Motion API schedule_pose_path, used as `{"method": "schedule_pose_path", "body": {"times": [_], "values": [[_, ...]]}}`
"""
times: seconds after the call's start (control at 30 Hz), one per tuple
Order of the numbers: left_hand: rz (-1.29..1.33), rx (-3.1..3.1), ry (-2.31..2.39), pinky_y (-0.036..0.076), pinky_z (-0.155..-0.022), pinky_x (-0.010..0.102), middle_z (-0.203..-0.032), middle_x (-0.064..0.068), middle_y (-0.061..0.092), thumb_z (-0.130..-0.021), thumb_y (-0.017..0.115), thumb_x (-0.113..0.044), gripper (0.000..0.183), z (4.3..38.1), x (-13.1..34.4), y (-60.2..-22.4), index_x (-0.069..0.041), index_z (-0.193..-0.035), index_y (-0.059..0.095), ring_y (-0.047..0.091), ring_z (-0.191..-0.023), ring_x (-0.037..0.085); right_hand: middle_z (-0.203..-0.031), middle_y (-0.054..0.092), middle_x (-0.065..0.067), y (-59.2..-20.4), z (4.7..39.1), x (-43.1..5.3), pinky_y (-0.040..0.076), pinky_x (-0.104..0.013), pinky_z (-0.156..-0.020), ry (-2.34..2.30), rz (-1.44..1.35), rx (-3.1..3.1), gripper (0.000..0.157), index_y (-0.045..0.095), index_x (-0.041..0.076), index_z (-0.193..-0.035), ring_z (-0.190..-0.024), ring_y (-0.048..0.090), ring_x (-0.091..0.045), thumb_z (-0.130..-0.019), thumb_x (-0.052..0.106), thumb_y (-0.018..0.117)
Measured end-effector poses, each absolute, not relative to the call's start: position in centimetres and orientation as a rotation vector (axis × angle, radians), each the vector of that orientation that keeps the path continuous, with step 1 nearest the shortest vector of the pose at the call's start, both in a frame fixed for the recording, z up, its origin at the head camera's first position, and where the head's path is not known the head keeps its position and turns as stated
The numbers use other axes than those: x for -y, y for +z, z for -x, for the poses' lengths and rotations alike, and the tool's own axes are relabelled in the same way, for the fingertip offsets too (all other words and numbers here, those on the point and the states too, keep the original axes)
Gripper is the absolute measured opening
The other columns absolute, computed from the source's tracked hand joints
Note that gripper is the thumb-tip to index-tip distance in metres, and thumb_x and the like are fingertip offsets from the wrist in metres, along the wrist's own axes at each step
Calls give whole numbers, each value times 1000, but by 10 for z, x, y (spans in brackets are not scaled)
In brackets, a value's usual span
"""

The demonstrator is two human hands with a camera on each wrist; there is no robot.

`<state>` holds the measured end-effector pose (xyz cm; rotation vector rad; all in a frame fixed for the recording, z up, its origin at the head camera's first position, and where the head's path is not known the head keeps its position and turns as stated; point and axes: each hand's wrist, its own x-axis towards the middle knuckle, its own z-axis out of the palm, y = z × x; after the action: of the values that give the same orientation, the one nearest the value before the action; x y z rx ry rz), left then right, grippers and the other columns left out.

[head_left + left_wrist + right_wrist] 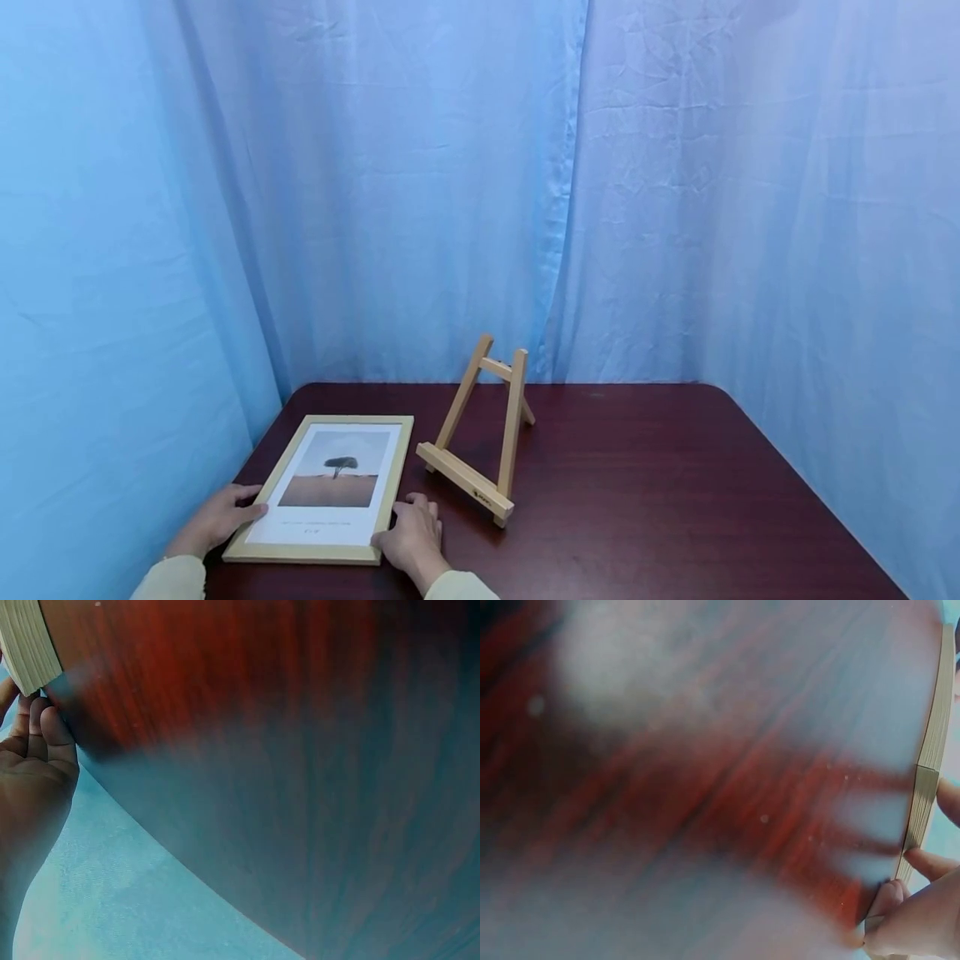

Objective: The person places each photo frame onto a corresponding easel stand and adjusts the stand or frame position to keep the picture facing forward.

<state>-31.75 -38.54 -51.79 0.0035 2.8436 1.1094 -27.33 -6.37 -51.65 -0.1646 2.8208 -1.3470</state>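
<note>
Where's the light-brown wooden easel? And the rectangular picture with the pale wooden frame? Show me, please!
Light-brown wooden easel (513, 425): head view, partway up its right-hand front leg as seen there.
Rectangular picture with the pale wooden frame (327, 493): head view, on the brown ground printed in it.

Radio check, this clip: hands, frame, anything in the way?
Left hand and right hand gripping the picture frame by its sides. Frame face up, table's left side. Wooden easel close to frame's right, apart from it.

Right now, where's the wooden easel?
In the head view, the wooden easel stands on the table, just right of the framed picture and beyond the right hand.
</note>
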Motion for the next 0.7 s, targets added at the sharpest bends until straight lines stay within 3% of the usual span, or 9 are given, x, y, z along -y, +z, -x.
{"method": "schedule_pose_path", "body": {"times": [0.2,0.7], "values": [[-52,-2869,1090,42,-96,62,-119,40,50,-92,70,-17,58,318,384,-516,23,-128,49,45,-114,57,-127,54,-17,-515,275,64,36,-56,-97,-1304,184,-2846,47,71,-2,-113,-117,44,-39,-73,20,84],[-55,-2869,1091,40,-98,63,-121,42,48,-91,70,-12,53,320,385,-517,22,-128,51,44,-116,57,-127,54,-16,-515,275,60,37,-55,-99,-1291,193,-2843,52,71,1,-120,-118,44,-40,-74,22,84]]}}
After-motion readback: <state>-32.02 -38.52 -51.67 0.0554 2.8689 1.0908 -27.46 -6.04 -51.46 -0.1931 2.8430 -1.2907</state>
